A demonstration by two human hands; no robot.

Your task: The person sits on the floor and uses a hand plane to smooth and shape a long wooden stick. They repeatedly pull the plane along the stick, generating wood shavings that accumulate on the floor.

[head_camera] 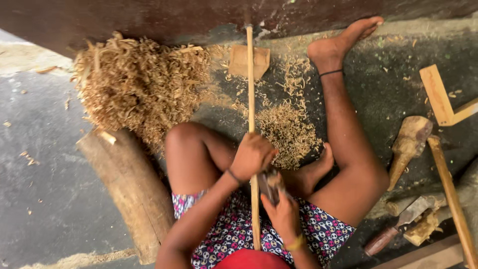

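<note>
I sit on the floor with a long thin wooden stick (250,89) running from my lap to the far wall. My left hand (251,155) is closed around the stick at its middle. Just behind it, my right hand (282,211) grips a small dark-handled blade tool (270,183) pressed against the stick. The stick's near end lies over my patterned shorts. A small flat wooden block (241,61) rests under the stick's far end, against the dark wall.
A large heap of wood shavings (139,84) lies at the left, a smaller scatter (289,127) by my foot. A thick log (132,187) lies at my left. On the right are a wooden mallet (409,144), a wooden square (440,97), a long pole (450,197) and a hatchet (403,221).
</note>
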